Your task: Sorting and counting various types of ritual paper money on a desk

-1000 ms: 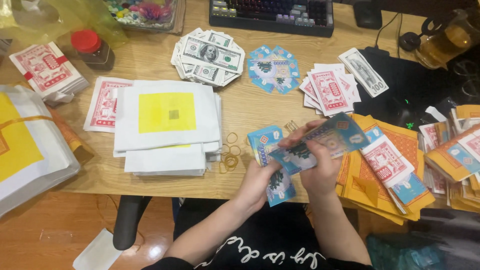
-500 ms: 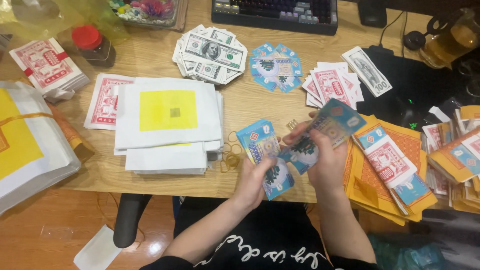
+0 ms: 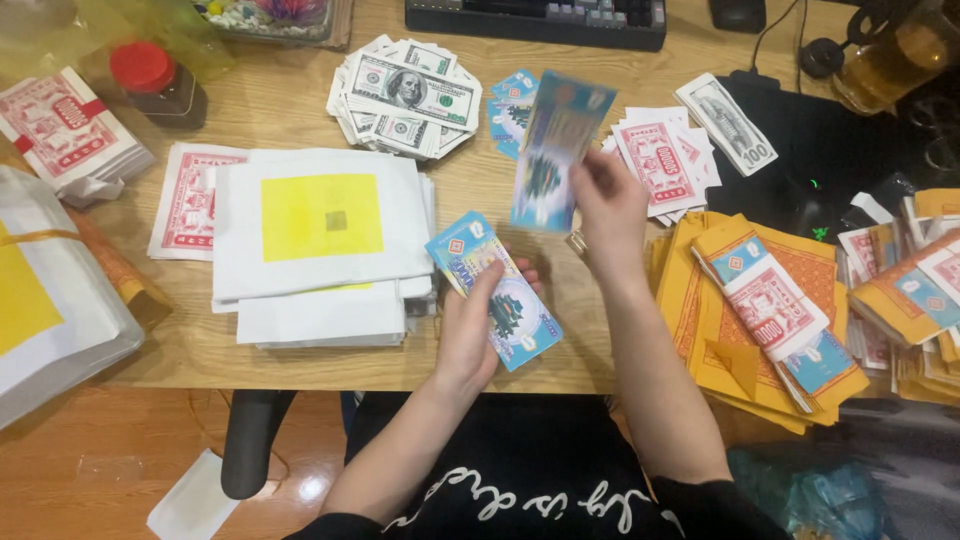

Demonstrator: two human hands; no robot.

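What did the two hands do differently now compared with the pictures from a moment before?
The right hand has lifted one blue note off the stack and carried it up toward the far side of the desk. The left hand keeps holding the blue stack, now alone. Before, both hands were together on it. The white paper pile and the banknote heap stayed put.

Jar (image 3: 150, 82): brown, red lid, my far left.
Banded bundle (image 3: 772, 305): orange sheets, red-white label, my right.
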